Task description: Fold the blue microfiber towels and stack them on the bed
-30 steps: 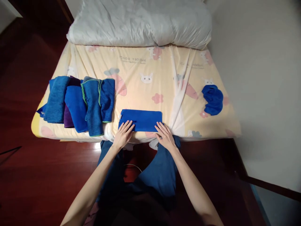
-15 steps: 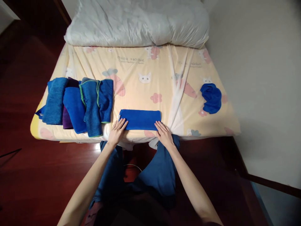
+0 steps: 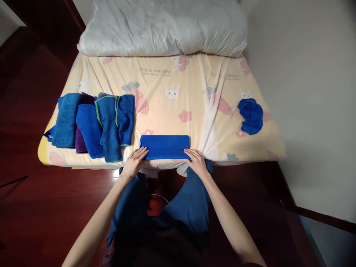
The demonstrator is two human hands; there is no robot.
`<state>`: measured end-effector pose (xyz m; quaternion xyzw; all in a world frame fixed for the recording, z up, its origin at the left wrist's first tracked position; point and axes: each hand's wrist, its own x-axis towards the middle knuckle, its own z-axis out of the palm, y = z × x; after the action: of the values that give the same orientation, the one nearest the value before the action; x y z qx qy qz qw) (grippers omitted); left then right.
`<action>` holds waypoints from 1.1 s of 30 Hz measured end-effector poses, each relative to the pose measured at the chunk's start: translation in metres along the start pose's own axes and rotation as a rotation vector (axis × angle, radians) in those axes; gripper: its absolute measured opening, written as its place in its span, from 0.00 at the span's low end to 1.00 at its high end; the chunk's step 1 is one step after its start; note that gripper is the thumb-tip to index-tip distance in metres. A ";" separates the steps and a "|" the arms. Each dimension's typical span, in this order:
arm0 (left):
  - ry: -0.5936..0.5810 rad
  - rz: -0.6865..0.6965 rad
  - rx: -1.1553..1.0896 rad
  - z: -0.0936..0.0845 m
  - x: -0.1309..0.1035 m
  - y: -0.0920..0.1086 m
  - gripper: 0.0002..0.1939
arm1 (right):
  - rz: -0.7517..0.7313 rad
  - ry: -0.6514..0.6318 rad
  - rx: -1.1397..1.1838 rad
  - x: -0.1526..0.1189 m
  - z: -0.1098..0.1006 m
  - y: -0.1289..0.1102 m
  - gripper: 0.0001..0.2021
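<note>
A blue cloth (image 3: 167,146), folded into a long flat strip with a small white tag at its left end, lies at the front edge of the bed. My left hand (image 3: 134,161) rests on its near left corner, fingers stretched out over the fabric. On the near right corner lies my right hand (image 3: 195,160), its fingers also extended on top. Both hands look open and press on the cloth; the thumbs are partly hidden.
Several folded blue and purple cloths (image 3: 66,120) overlap on the bed's left side. A crumpled blue cloth (image 3: 251,116) sits at the right. A rolled grey-white quilt (image 3: 167,27) lies across the back of the patterned bed sheet (image 3: 172,78). A wall (image 3: 306,92) stands to the right.
The folded blue cloth has slid a little towards me, nearer the bed's front edge, with both hands moving along on its corners. The other cloths stay in place.
</note>
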<state>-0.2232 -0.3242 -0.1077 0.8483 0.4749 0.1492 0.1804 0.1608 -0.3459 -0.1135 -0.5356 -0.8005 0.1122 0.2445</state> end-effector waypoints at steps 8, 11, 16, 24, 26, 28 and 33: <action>0.236 -0.052 -0.432 0.009 0.009 -0.015 0.24 | 0.140 -0.010 0.233 0.010 0.000 0.005 0.29; 0.249 -0.117 -0.465 0.007 0.008 -0.014 0.21 | 0.206 0.018 0.302 0.010 0.001 0.008 0.24; 0.277 -0.323 -0.494 0.006 0.008 -0.007 0.23 | 0.426 0.080 0.472 0.010 0.005 0.017 0.14; 0.339 -0.558 -0.421 0.010 0.023 0.002 0.29 | 0.543 0.086 0.589 0.016 0.006 0.018 0.18; 0.336 -0.580 -0.410 0.010 0.026 0.002 0.29 | 0.544 0.075 0.588 0.016 0.006 0.019 0.18; 0.328 -0.596 -0.396 0.009 0.029 0.001 0.30 | 0.534 0.064 0.596 0.015 0.005 0.019 0.18; 0.323 -0.602 -0.333 0.010 0.034 -0.001 0.29 | 0.534 0.056 0.591 0.016 0.003 0.017 0.20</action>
<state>-0.2025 -0.2961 -0.1146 0.5954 0.6945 0.2966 0.2742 0.1681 -0.3242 -0.1197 -0.6341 -0.5594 0.3829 0.3721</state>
